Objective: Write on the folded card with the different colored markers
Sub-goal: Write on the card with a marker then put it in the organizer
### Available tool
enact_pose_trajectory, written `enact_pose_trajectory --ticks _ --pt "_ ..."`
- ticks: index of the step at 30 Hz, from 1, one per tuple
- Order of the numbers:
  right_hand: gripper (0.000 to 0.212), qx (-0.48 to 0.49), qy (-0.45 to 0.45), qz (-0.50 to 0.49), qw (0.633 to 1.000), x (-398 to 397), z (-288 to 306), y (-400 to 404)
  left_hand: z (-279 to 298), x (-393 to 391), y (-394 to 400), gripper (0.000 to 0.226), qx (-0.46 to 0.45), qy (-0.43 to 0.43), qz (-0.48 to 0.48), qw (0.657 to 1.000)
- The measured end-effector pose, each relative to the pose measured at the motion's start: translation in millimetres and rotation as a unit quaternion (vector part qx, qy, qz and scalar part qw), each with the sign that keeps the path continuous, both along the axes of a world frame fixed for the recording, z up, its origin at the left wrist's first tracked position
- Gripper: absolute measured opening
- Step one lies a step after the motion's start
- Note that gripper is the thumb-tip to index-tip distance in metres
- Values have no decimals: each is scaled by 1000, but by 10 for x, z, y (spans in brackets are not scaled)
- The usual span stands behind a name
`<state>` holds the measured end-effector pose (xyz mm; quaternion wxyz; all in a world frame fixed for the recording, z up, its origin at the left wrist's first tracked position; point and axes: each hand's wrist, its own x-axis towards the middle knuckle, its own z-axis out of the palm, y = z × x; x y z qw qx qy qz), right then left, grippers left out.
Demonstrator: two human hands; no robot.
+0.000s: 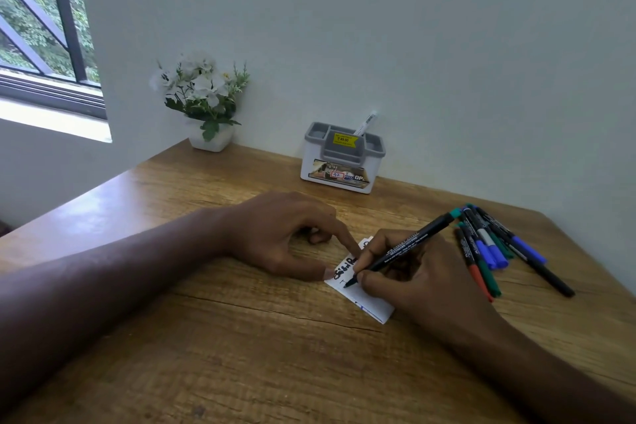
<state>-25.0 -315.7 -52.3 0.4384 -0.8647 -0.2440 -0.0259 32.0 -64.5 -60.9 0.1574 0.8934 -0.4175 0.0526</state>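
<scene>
Right hand (409, 272) pinches marker (399, 248), tip on folded card (358, 293) mid-table; left hand (285, 234) fingertips press card's left edge. Marker axis slants toward table's far-right corner.

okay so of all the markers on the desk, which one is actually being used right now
The black-barrelled marker with the teal end, gripped in the right hand, its tip on the folded card. The others lie untouched in a pile to the right.

Both forearms are bare, no sleeves reaching the wrists; left hand (275, 234) and right hand (413, 272) wear no rings, watch or gloves.
</scene>
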Motion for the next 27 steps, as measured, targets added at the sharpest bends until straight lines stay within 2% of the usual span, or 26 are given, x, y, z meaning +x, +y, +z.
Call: enact_pose_trajectory --ticks 27 --pt "8 13 5 -46 999 76 -27 -39 -1 16 2 43 -8 6 -5 1000"
